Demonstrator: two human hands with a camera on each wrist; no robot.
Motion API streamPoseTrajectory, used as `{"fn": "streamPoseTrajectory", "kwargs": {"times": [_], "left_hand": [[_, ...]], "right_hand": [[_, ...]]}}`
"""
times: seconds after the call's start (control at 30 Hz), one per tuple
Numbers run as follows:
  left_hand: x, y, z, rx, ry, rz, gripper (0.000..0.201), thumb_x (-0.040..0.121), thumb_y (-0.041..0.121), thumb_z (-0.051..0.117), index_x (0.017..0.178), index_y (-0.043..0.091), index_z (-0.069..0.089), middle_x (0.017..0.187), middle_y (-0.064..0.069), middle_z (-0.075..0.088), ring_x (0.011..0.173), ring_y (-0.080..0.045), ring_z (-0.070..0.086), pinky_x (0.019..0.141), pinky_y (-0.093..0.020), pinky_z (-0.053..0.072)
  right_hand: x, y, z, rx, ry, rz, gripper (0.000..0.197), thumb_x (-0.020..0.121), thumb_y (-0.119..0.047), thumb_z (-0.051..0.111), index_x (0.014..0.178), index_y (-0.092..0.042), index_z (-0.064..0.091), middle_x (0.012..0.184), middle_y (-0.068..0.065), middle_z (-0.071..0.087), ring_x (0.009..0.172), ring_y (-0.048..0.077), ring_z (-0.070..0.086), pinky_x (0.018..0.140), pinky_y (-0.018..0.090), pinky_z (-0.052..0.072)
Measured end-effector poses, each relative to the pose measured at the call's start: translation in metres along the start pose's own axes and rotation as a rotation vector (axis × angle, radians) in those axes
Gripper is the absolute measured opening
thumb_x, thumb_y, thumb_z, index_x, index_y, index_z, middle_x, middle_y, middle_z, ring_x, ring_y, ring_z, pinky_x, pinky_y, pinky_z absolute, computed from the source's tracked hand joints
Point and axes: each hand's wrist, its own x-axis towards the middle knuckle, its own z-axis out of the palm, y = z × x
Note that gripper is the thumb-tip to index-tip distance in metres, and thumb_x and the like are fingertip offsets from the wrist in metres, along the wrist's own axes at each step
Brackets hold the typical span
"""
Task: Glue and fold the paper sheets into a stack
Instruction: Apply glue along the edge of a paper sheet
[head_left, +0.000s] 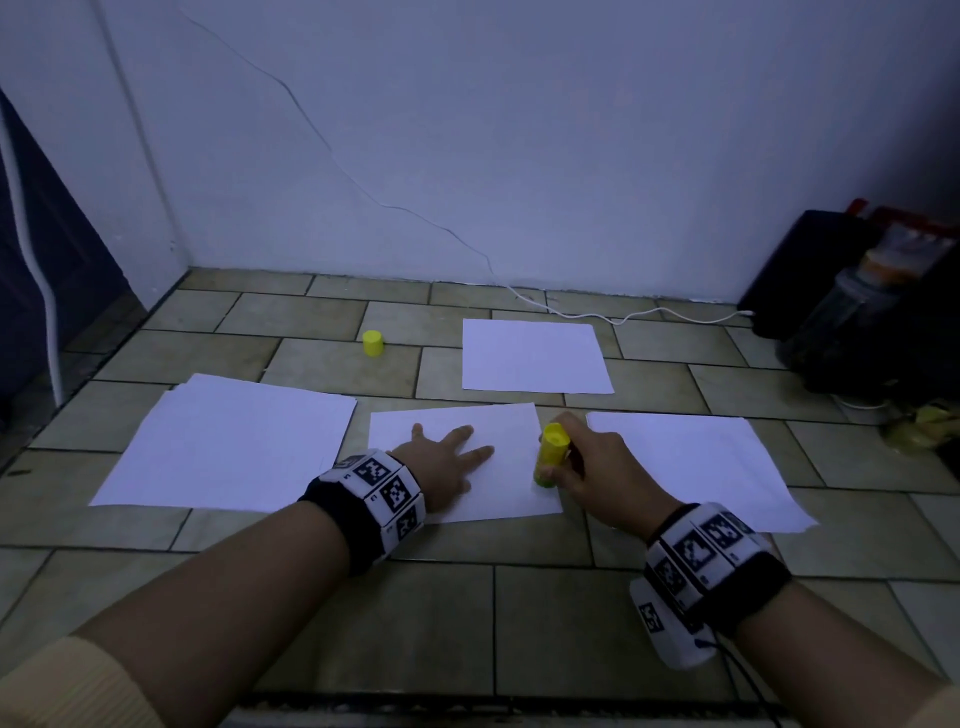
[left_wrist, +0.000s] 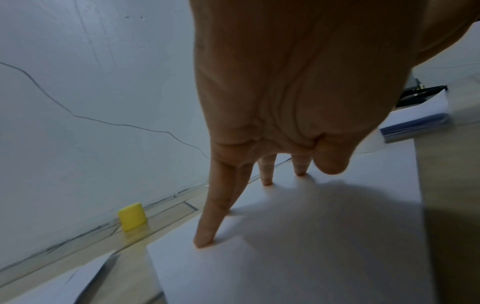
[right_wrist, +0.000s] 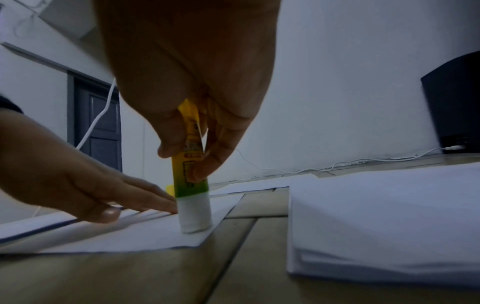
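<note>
My left hand (head_left: 441, 457) lies flat, fingers straight, on the middle sheet (head_left: 498, 483); my right hand (head_left: 597, 467) grips the glue stick (head_left: 551, 454) upright at that sheet's right edge. Only the right wrist view shows its white tip (right_wrist: 194, 216) touching paper. The yellow cap (head_left: 373, 343) stands beyond the sheet.

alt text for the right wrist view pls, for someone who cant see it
The right hand holds a yellow-green glue stick upright, its white tip pressed onto the near corner of a paper sheet on a tiled floor. The left hand lies flat on that sheet, and a stack of paper sits to the right.
</note>
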Motion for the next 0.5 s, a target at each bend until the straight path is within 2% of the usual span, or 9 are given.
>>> {"fn": "streamPoseTrajectory", "kwargs": {"times": [0.07, 0.1, 0.13, 0.2, 0.27, 0.33, 0.4, 0.5], "left_hand": [[-0.005, 0.000, -0.008, 0.056, 0.023, 0.019, 0.056, 0.104, 0.024, 0.028, 0.153, 0.039, 0.003, 0.162, 0.003, -0.005, 0.141, -0.044, 0.019, 0.111, -0.047, 0.033], [-0.009, 0.000, -0.012, 0.088, 0.033, 0.022, 0.057, 0.104, 0.019, 0.029, 0.153, 0.038, 0.006, 0.161, 0.000, -0.001, 0.136, -0.040, 0.031, 0.106, -0.041, 0.037], [-0.012, 0.000, -0.016, 0.122, 0.035, 0.022, 0.059, 0.103, 0.015, 0.030, 0.153, 0.037, 0.008, 0.161, -0.003, 0.003, 0.130, -0.036, 0.040, 0.100, -0.037, 0.040], [-0.017, 0.000, -0.022, 0.186, 0.029, 0.032, 0.062, 0.101, 0.012, 0.035, 0.153, 0.035, 0.011, 0.157, -0.006, 0.012, 0.121, -0.033, 0.049, 0.087, -0.032, 0.043], [-0.020, -0.002, -0.023, 0.242, 0.030, 0.054, 0.062, 0.100, 0.014, 0.038, 0.153, 0.034, 0.013, 0.153, -0.008, 0.020, 0.113, -0.032, 0.054, 0.080, -0.031, 0.043], [-0.021, -0.004, -0.022, 0.266, 0.042, 0.067, 0.061, 0.099, 0.016, 0.040, 0.152, 0.032, 0.015, 0.146, -0.010, 0.028, 0.108, -0.032, 0.056, 0.078, -0.032, 0.043], [-0.022, -0.006, -0.020, 0.256, 0.062, 0.065, 0.063, 0.097, 0.020, 0.050, 0.151, 0.028, 0.020, 0.139, -0.012, 0.033, 0.109, -0.032, 0.056, 0.081, -0.035, 0.046], [-0.022, -0.008, -0.013, 0.198, 0.135, 0.084, 0.072, 0.086, 0.042, 0.066, 0.144, 0.019, 0.030, 0.137, -0.010, 0.035, 0.123, -0.029, 0.043, 0.089, -0.039, 0.045]], "right_hand": [[0.000, 0.001, -0.006, 0.009, -0.018, 0.045, 0.022, 0.085, -0.015, 0.068, 0.099, -0.016, 0.051, 0.079, 0.006, 0.061, 0.069, 0.016, 0.056, 0.063, 0.025, 0.045], [0.003, 0.001, -0.009, 0.016, -0.007, 0.067, 0.022, 0.085, -0.016, 0.069, 0.097, -0.017, 0.051, 0.080, 0.004, 0.060, 0.070, 0.015, 0.055, 0.063, 0.025, 0.045], [0.005, 0.001, -0.013, 0.040, 0.025, 0.086, 0.021, 0.084, -0.016, 0.070, 0.095, -0.015, 0.052, 0.080, 0.004, 0.059, 0.070, 0.016, 0.056, 0.063, 0.026, 0.046], [0.012, -0.001, -0.022, 0.187, 0.140, 0.141, 0.018, 0.082, -0.011, 0.071, 0.090, -0.005, 0.056, 0.082, 0.011, 0.064, 0.073, 0.025, 0.062, 0.067, 0.036, 0.053], [0.020, -0.004, -0.031, 0.328, 0.251, 0.200, 0.020, 0.082, -0.005, 0.070, 0.092, 0.004, 0.056, 0.084, 0.020, 0.066, 0.070, 0.031, 0.064, 0.068, 0.041, 0.057], [0.029, -0.009, -0.036, 0.385, 0.302, 0.218, 0.021, 0.083, -0.005, 0.070, 0.094, 0.007, 0.056, 0.082, 0.020, 0.065, 0.064, 0.028, 0.063, 0.066, 0.040, 0.056], [0.037, -0.012, -0.039, 0.404, 0.323, 0.220, 0.020, 0.083, -0.007, 0.071, 0.092, 0.003, 0.055, 0.079, 0.016, 0.065, 0.060, 0.024, 0.062, 0.065, 0.039, 0.056], [0.047, -0.016, -0.035, 0.394, 0.321, 0.230, 0.024, 0.082, -0.010, 0.072, 0.095, 0.003, 0.056, 0.081, 0.018, 0.065, 0.060, 0.025, 0.063, 0.067, 0.041, 0.056]]}}
